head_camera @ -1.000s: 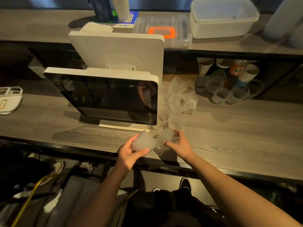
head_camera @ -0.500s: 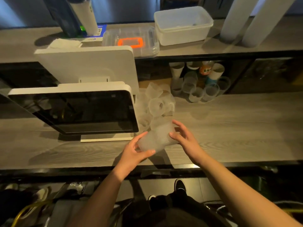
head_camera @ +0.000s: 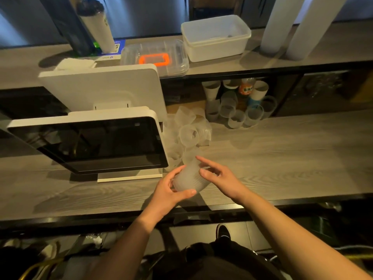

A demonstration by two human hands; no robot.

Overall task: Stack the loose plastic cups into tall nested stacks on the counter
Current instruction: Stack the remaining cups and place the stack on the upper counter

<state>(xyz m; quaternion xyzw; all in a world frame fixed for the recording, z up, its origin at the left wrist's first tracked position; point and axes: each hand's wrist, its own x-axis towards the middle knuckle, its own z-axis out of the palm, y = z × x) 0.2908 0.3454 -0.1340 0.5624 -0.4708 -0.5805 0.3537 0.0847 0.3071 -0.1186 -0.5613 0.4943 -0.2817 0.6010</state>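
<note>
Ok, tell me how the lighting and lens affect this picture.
Head view: dim, warm light; wide-angle bending of the counter edges; the loose translucent cups blur together; glare on the black screen; the nested cups in the left hand stay readable.

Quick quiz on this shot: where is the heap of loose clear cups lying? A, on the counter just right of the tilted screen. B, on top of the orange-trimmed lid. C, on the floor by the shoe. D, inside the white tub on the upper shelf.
A: the heap of loose cups lies on the counter beside the right edge of the tilted screen, beyond the cups held in both hands.
</note>
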